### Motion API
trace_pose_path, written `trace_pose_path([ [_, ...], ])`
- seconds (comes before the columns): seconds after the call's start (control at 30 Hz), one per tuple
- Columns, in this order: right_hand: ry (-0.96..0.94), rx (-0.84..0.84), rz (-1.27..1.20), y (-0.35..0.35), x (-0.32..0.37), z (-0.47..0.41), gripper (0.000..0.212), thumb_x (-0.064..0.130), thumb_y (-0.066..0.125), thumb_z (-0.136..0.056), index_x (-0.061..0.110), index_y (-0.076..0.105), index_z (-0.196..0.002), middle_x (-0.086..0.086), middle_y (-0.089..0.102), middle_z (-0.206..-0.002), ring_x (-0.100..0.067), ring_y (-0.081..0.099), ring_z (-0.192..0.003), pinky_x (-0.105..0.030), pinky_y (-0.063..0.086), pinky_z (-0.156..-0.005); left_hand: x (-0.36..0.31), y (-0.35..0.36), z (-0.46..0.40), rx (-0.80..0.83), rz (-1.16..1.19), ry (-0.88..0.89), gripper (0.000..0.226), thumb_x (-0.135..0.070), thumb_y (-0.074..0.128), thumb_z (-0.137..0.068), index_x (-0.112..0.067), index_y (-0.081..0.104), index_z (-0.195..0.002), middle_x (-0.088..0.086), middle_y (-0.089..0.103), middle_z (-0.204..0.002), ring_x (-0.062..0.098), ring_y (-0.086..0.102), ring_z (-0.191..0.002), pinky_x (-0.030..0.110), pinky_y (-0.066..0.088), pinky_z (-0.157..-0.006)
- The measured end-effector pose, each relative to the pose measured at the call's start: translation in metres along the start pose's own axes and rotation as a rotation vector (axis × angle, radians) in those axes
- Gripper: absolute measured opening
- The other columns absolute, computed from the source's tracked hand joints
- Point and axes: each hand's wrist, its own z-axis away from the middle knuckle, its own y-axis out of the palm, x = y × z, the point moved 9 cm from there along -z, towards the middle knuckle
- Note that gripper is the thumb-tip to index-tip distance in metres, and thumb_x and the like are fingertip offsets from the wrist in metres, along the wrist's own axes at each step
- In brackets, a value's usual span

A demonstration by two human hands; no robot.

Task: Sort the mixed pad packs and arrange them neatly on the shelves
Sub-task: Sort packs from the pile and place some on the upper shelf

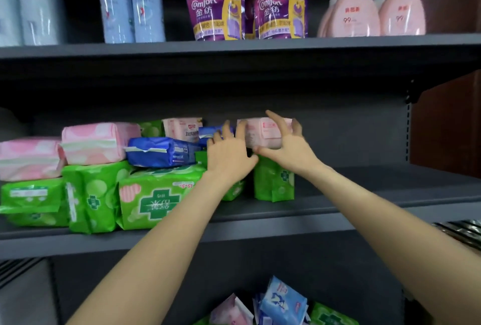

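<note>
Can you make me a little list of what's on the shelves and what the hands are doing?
top shelf: purple pouches, pink pump bottles, pale blue bottles
middle shelf: green packs at the bottom, pink packs and a blue pack on top
right hand: fingers curled round a pale pink pack above an upright green pack
left hand: fingers spread, resting against the pile beside that pack
below: more mixed packs, blue, pink and green
</note>
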Motion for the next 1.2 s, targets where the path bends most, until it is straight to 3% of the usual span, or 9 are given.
trace_pose_path([
  [0.13,0.042,-0.074,0.117,0.001,0.002,-0.009,0.074,0.056,0.066,-0.076,0.045,0.026,-0.137,-0.013,0.031,-0.134,-0.04,0.046,-0.114,-0.051,0.037,-0.101,0.013,-0.021,-0.008,0.005,-0.026,0.119,0.064,-0.042,0.056,-0.085,-0.027,0.032,-0.143,0.008,0.041,-0.142,0.031,0.043,-0.125,0.04,0.038,-0.097],
  [0.3,-0.039,-0.201,0.12,-0.008,0.018,-0.013,0.056,0.042,0.068,-0.08,0.031,0.04,-0.128,-0.014,0.036,-0.122,-0.041,0.048,-0.106,-0.041,0.04,-0.088,0.05,-0.067,0.021,-0.165,-0.168,0.329,0.052,-0.043,0.06,-0.084,-0.024,0.051,-0.131,0.005,0.056,-0.129,0.027,0.049,-0.118,0.037,0.038,-0.093],
  [0.43,-0.163,-0.318,0.063,-0.014,0.041,-0.003,0.054,0.037,0.07,-0.08,0.032,0.046,-0.128,-0.014,0.035,-0.127,-0.04,0.05,-0.106,-0.038,0.045,-0.085,0.107,-0.06,0.02,0.024,-0.273,0.13,0.072,-0.059,0.062,-0.077,-0.029,0.04,-0.139,0.006,0.051,-0.136,0.028,0.046,-0.124,0.038,0.037,-0.098],
  [0.57,-0.203,-0.324,-0.033,-0.016,0.058,0.004,0.058,0.04,0.072,-0.077,0.035,0.046,-0.129,-0.01,0.036,-0.125,-0.035,0.054,-0.103,-0.037,0.046,-0.088,0.126,-0.047,0.016,0.174,-0.185,-0.005,0.061,-0.057,0.061,-0.08,-0.03,0.044,-0.132,0.003,0.064,-0.116,0.027,0.06,-0.104,0.035,0.046,-0.085],
  [0.73,-0.261,-0.29,-0.043,-0.021,0.074,0.025,0.058,0.04,0.073,-0.077,0.036,0.046,-0.128,-0.007,0.036,-0.125,-0.031,0.051,-0.11,-0.035,0.045,-0.087,0.118,-0.054,0.023,0.028,-0.281,0.027,0.038,-0.039,0.052,-0.094,-0.018,0.051,-0.126,0.011,0.064,-0.114,0.033,0.059,-0.105,0.042,0.046,-0.085],
  [0.9,-0.261,-0.339,-0.171,-0.054,0.073,0.064,0.055,0.037,0.074,-0.077,0.038,0.049,-0.126,-0.001,0.036,-0.124,-0.013,0.051,-0.1,-0.033,0.047,-0.091,0.103,-0.112,0.065,-0.528,0.048,0.157,0.03,-0.027,0.055,-0.091,-0.012,0.06,-0.117,0.01,0.066,-0.112,0.033,0.061,-0.101,0.05,0.043,-0.091],
  [0.97,-0.242,-0.34,-0.229,-0.063,0.071,0.084,0.057,0.036,0.075,-0.077,0.039,0.048,-0.127,-0.001,0.036,-0.125,-0.011,0.051,-0.101,-0.026,0.047,-0.089,0.089,-0.131,0.088,-0.641,0.163,0.184,0.032,-0.025,0.056,-0.092,-0.013,0.059,-0.12,0.005,0.065,-0.119,0.028,0.058,-0.106,0.052,0.042,-0.095],
  [1.1,-0.177,-0.386,-0.316,-0.085,0.056,0.134,0.056,0.037,0.076,-0.077,0.042,0.047,-0.124,0.0,0.04,-0.12,-0.001,0.049,-0.098,-0.006,0.04,-0.081,0.051,-0.147,0.128,-0.716,0.401,0.214,0.034,-0.026,0.057,-0.091,-0.01,0.06,-0.122,0.001,0.065,-0.12,0.018,0.058,-0.105,0.036,0.047,-0.092],
  [1.2,-0.117,-0.38,-0.422,-0.101,0.029,0.19,0.054,0.041,0.076,-0.075,0.051,0.042,-0.116,0.0,0.043,-0.118,0.0,0.051,-0.101,-0.016,0.045,-0.084,0.026,-0.132,0.16,-0.63,0.642,0.126,0.032,-0.03,0.059,-0.091,-0.014,0.062,-0.119,-0.006,0.067,-0.11,0.009,0.062,-0.093,0.022,0.046,-0.08],
])
